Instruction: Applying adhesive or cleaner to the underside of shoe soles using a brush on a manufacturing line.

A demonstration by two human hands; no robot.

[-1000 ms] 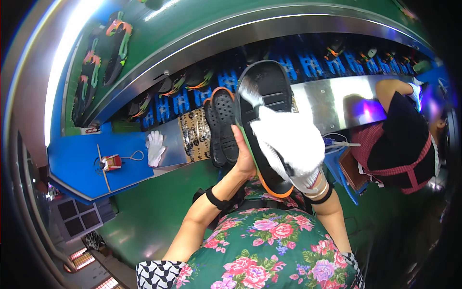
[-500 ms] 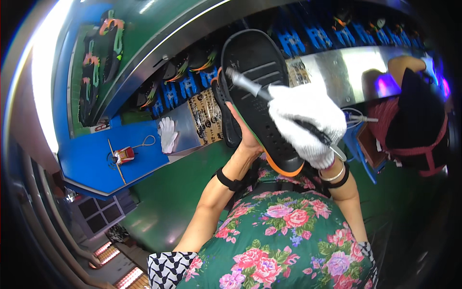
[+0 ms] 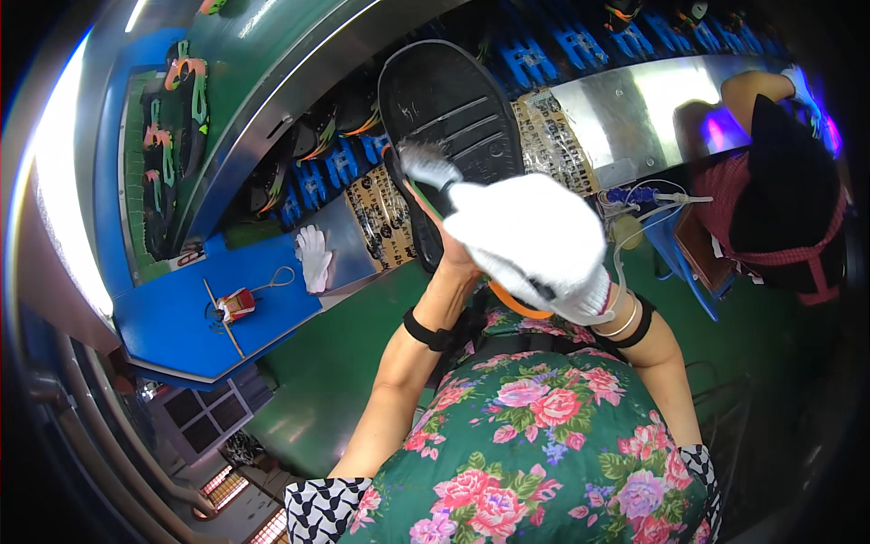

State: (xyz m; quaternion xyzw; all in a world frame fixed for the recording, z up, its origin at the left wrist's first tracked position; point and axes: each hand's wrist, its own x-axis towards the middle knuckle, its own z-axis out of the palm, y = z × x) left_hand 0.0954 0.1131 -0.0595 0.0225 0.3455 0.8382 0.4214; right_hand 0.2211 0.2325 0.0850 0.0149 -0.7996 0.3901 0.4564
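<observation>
My left hand point(image 3: 458, 252), bare, grips a black shoe sole point(image 3: 446, 102) by its left side; most of its fingers are hidden. The sole stands tilted with its grooved, perforated face toward me and an orange rim point(image 3: 518, 303) at the lower end. A second black sole point(image 3: 410, 214) shows behind it at the left. In a white knit glove, my right hand point(image 3: 533, 238) is closed round a brush point(image 3: 430, 167), bristles at the big sole's left edge. A clear tube point(image 3: 621, 267) runs by the gloved wrist. The glove covers the sole's lower half.
A metal ledge point(image 3: 634, 113) with taped brown patches crosses ahead, before a line of shoes on blue holders point(image 3: 580, 47). On the left, a blue table point(image 3: 172, 326) bears a small red box point(image 3: 237, 306); a white glove point(image 3: 314, 257) lies beside it. A co-worker point(image 3: 770, 199) sits at right.
My right hand has turned and moved left with the brush, whose bristles now lie lower along the sole's left edge. The glove covers more of the sole. My view has shifted slightly.
</observation>
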